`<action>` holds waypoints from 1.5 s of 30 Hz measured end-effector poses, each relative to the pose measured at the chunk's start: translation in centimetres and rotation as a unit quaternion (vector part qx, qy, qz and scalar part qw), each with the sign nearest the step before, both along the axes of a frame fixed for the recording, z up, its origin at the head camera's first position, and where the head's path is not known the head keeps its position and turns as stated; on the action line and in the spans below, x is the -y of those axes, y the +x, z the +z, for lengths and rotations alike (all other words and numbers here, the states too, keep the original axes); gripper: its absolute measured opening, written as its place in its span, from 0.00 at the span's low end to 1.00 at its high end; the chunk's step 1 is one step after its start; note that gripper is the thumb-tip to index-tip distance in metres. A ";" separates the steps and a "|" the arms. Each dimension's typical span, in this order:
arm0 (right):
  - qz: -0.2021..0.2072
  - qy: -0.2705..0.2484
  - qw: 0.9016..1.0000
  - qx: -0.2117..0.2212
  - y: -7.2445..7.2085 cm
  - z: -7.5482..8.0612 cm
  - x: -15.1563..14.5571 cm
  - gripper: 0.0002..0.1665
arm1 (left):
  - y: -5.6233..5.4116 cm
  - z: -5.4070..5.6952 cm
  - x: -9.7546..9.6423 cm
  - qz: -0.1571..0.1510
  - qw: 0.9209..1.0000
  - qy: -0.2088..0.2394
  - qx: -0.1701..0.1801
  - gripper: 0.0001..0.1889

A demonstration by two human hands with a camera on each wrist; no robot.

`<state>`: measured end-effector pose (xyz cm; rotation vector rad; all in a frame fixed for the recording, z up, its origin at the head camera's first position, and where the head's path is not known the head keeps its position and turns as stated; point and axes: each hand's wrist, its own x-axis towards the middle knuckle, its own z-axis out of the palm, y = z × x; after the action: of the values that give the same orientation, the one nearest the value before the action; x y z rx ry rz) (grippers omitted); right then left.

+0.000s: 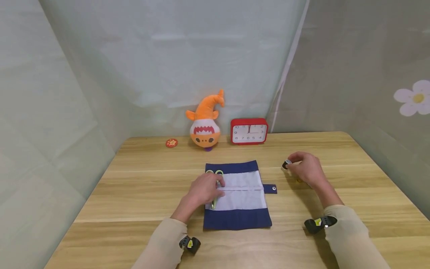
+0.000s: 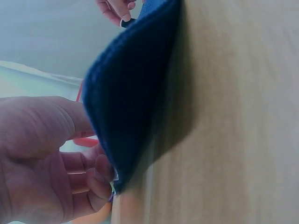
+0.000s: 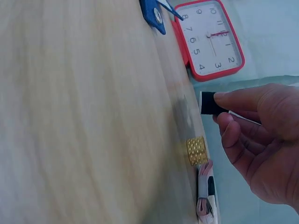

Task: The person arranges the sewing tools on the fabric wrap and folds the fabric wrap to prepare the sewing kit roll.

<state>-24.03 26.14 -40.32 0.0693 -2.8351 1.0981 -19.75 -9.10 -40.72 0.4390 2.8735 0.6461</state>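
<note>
A navy fabric pouch (image 1: 236, 219) with a pale lining lies unfolded on the table, a snap tab (image 1: 270, 188) at its right. Green-handled scissors (image 1: 214, 204) lie on the left part of the lining, partly covered by my left hand (image 1: 203, 188). That hand rests over them with thumb and forefinger spread apart; its fingertips are partly hidden behind the raised navy edge (image 2: 135, 84) in the left wrist view. To the pouch's right, my right hand (image 1: 307, 170) pinches a small black thread spool (image 3: 211, 103) with pale ends between thumb and fingers, above the table.
Under the right hand are a gold thimble (image 3: 196, 150) and a folded pinkish tape bundle (image 3: 204, 191). A red clock (image 1: 249, 131), an orange plush toy (image 1: 205, 125) and a round red disc (image 1: 171, 142) line the table's back edge, before a fabric backdrop.
</note>
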 end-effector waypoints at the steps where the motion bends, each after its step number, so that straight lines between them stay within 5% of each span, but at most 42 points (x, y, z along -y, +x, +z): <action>1: -0.001 -0.001 1.000 -0.001 0.0 0.1 0.1 0.14 | 0.0 0.0 0.0 0.000 1.000 0.000 -0.001 0.09; 31: 0.007 -0.108 0.991 0.079 -0.5 0.9 3.7 0.19 | 0.2 0.1 -0.2 0.005 1.000 -0.004 -0.010 0.07; 45: 0.069 -0.143 0.984 0.078 -0.5 1.9 8.3 0.18 | 0.1 0.2 -0.3 0.007 1.000 -0.003 -0.009 0.07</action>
<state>-24.57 17.84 -38.40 0.1666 -2.8036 1.5967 -19.64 -8.84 -40.57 0.4268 2.8963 0.6383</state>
